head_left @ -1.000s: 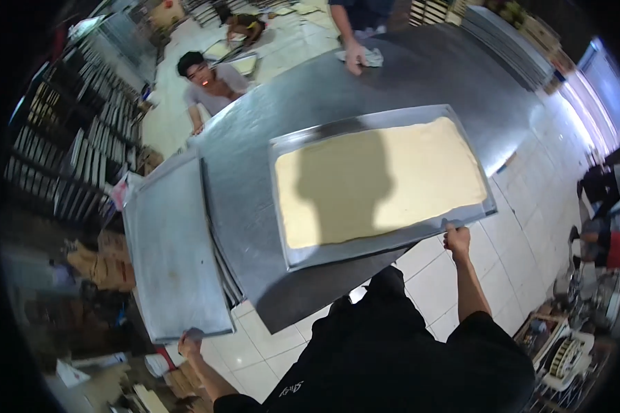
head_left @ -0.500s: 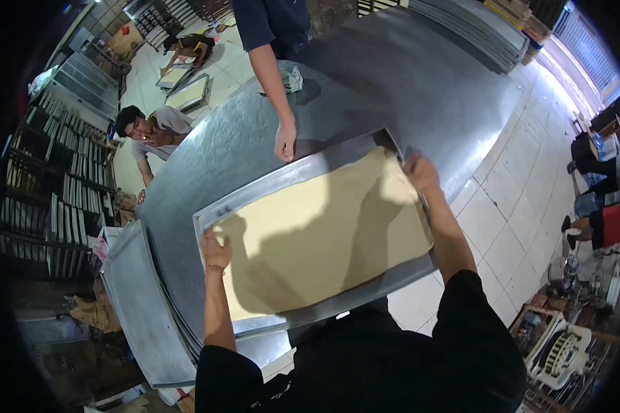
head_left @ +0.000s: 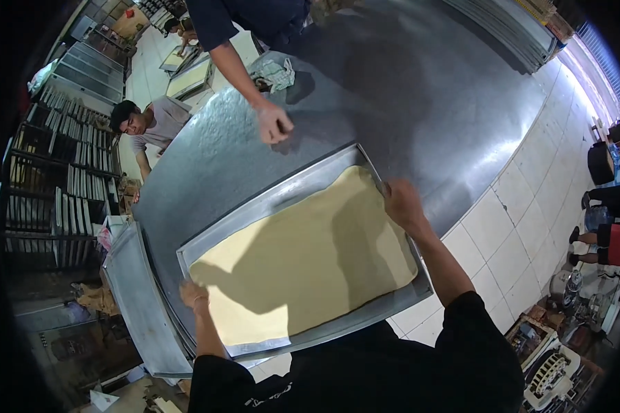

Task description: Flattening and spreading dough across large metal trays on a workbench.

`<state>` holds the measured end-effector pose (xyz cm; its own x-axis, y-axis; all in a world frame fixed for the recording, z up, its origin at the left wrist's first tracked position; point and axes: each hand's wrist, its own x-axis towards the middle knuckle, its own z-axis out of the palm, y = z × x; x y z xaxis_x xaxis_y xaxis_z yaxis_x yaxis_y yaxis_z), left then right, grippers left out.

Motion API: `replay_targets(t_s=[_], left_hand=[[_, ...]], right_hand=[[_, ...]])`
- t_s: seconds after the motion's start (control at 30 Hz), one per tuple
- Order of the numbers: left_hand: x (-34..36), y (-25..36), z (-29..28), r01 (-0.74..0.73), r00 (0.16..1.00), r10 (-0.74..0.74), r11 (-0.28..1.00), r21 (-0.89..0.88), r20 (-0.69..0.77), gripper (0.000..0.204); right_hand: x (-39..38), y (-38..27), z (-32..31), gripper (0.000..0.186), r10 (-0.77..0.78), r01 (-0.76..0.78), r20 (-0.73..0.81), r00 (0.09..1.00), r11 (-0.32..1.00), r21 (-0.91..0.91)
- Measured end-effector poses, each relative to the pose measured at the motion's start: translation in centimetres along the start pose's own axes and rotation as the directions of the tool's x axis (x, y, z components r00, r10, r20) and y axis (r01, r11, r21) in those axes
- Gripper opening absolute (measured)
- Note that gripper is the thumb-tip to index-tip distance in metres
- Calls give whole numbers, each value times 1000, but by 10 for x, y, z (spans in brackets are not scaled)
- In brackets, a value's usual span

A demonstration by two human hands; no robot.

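A shallow metal baking tray lies tilted across the near side of the metal table, partly over its front edge. Inside it is a pale yellow sheet of dough, with shadows falling across it. My left hand is closed around the tray's left rim. On the right rim, my right hand is closed too, its fingers partly hidden by the rim. Just beyond the far rim hovers a co-worker's hand, apart from the tray.
The metal table spreads out ahead. A crumpled cloth lies on its far side. Stacked trays stand on the left and far right. Another person leans at the table's left side. Racks of trays line the left.
The tray with its dough has shifted left and nearer to me. My left hand has closed on the rim. The co-worker's hand has lifted away from the tray's far side.
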<state>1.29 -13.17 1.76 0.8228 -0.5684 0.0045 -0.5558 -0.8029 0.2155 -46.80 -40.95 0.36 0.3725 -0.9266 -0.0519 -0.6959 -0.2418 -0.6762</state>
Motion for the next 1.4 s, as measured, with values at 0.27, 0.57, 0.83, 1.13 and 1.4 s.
replay_targets(t_s=[0.27,0.57,0.83,1.13,1.4], left_hand=[[-34,265,102,-817,483,872,416,-398,-78,33],[-39,312,151,-478,626,759,554,-682,178,21],[-56,299,147,-771,629,748,565,-293,-213,15],[-34,260,140,-767,622,750,528,-365,-224,12],[-6,222,120,-728,622,775,522,-444,-109,15]], right_hand=[[74,-46,50,17,-86,85,12,996,944,-320],[54,-55,40,42,-156,151,9,988,933,-326],[33,-34,84,56,-444,398,29,896,770,-498],[29,-80,86,62,-415,397,76,907,776,-490],[29,-108,137,65,-174,370,397,901,787,-494]])
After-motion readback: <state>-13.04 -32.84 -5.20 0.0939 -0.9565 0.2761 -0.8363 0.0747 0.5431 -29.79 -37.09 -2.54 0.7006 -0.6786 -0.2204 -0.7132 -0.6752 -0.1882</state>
